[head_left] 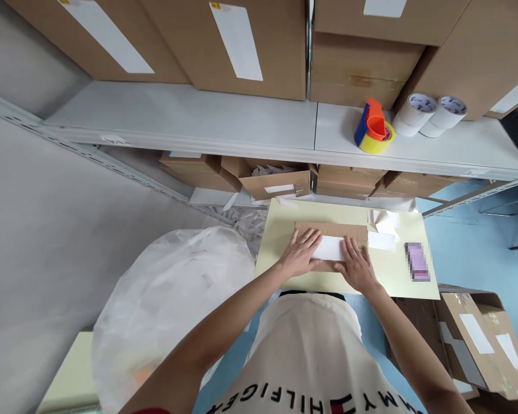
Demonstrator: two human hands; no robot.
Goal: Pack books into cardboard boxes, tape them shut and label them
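Note:
A flat brown cardboard box (pixel 351 231) lies on a pale yellow table (pixel 276 233) in front of me. A white label (pixel 328 248) is on its top. My left hand (pixel 300 253) lies flat on the left part of the box with fingers stretched out, touching the label's left end. My right hand (pixel 356 265) lies flat on the right part, fingers out along the label's right end. Neither hand holds anything.
White paper slips (pixel 382 230) and a blurred purple item (pixel 416 261) lie on the table's right. The shelf holds a tape dispenser (pixel 373 127), two tape rolls (pixel 429 114) and large cartons (pixel 250 40). A clear plastic bag (pixel 168 305) is at left, an open carton (pixel 483 339) at right.

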